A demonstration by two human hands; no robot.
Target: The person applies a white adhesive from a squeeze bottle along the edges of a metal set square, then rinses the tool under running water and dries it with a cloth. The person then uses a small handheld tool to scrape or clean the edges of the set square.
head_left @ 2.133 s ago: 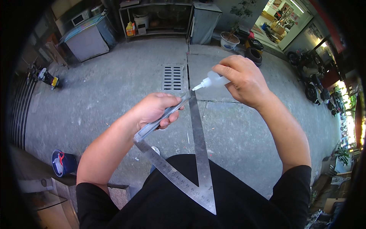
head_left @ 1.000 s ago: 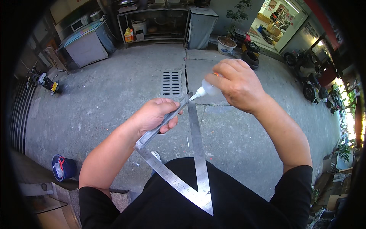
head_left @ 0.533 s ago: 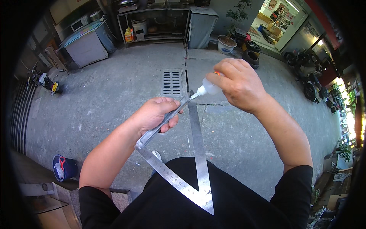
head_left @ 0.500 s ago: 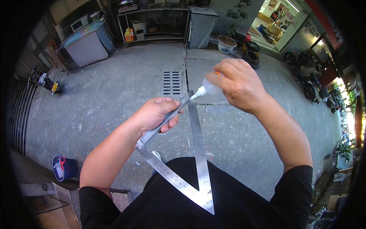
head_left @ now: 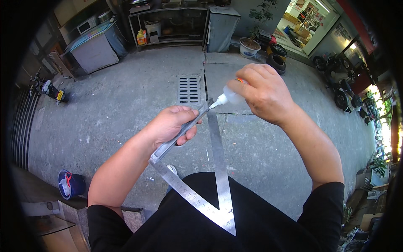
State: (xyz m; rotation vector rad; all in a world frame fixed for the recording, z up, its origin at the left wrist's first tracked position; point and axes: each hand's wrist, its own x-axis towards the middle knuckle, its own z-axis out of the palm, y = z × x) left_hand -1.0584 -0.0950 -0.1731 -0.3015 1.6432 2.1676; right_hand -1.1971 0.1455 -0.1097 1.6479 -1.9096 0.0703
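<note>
My left hand (head_left: pixel 172 125) grips a flat metal strip (head_left: pixel 168 145), one side of a triangle of steel rulers (head_left: pixel 218 168) held above my lap. Its lowest corner sits near my stomach. My right hand (head_left: pixel 264 92) holds a small clear squeeze bottle (head_left: pixel 231 97) with a white nozzle. The nozzle tip touches the top corner of the triangle, just right of my left fingers.
Below is a grey concrete floor with a metal drain grate (head_left: pixel 189 89). A blue bucket (head_left: pixel 70 184) stands at lower left. A grey cabinet (head_left: pixel 93 47), a metal shelf (head_left: pixel 168 25) and a potted plant (head_left: pixel 251 44) line the far side. Scooters (head_left: pixel 336 84) are parked at right.
Both hands and the ruler triangle have stayed nearly still; the bottle nozzle stays at the top corner. The view has shifted slightly.
</note>
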